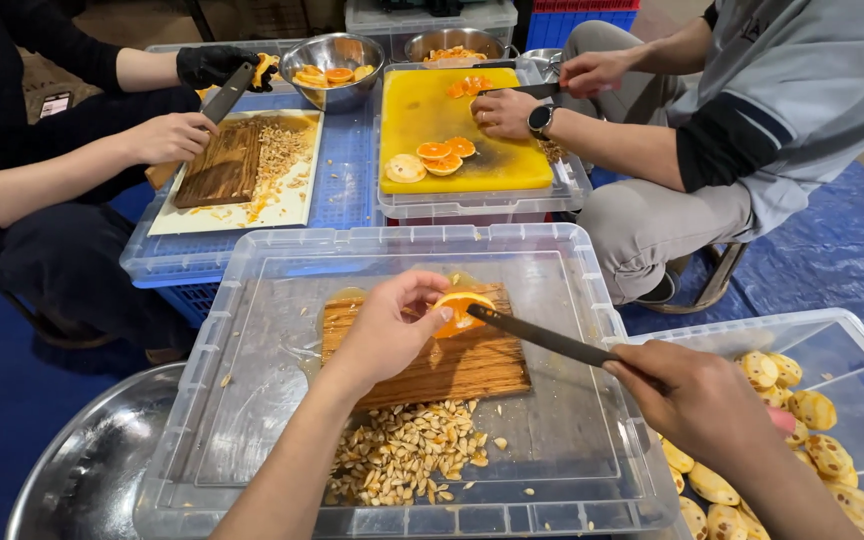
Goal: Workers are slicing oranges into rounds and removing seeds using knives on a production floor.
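Observation:
My left hand [389, 325] pinches an orange fruit half [458, 308] upright on a wooden cutting board [452, 368]. My right hand [697, 398] grips a dark-bladed knife [542, 338] whose tip touches the fruit's cut face. The board lies on an upturned clear plastic lid [252, 400]. A heap of pale seeds [407, 462] is spread on the lid just in front of the board.
A clear bin of spotted yellow fruits [812, 440] stands at my right, a steel bowl [92, 470] at my lower left. Two other people sit opposite, cutting at a wooden board [222, 165] and a yellow board [432, 115]; steel bowls [337, 70] of fruit pieces stand behind.

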